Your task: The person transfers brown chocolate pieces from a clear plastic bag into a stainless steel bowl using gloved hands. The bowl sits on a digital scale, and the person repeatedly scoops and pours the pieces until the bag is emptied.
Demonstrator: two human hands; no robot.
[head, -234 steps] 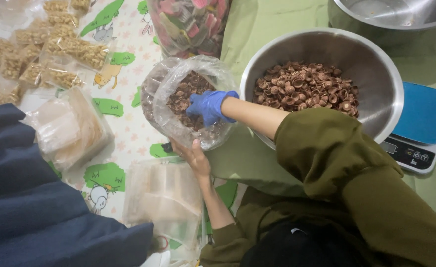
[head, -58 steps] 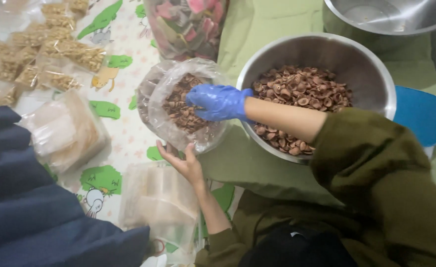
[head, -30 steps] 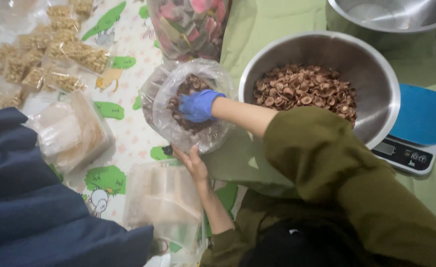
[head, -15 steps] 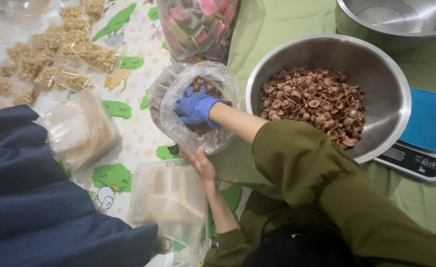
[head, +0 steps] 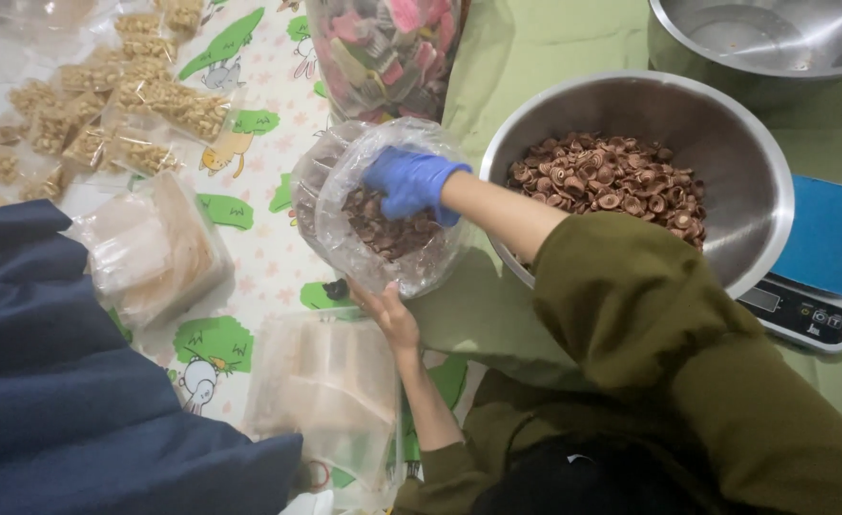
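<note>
My right hand [head: 409, 181], in a blue glove, reaches into the mouth of a clear plastic bag [head: 337, 221] partly filled with brown curled snacks [head: 384, 234]. Its fingers curl down over the snacks, and I cannot see whether they hold any. My bare left hand [head: 387, 315] grips the bag from below and keeps it tilted toward me. To the right of the bag stands a steel bowl [head: 731, 133] holding more of the same brown snacks [head: 612, 176].
A digital scale [head: 817, 286] with a blue top sits right of the bowl, and a second steel bowl [head: 774, 38] stands behind. Small filled packets [head: 154, 95] lie at top left. Stacks of clear bags [head: 158, 253] and a bag of pink snacks [head: 387, 48] surround the work spot.
My gloved right hand moved from the bowl's edge into the bag and now sits deeper inside. The left hand has kept its hold under the bag.
</note>
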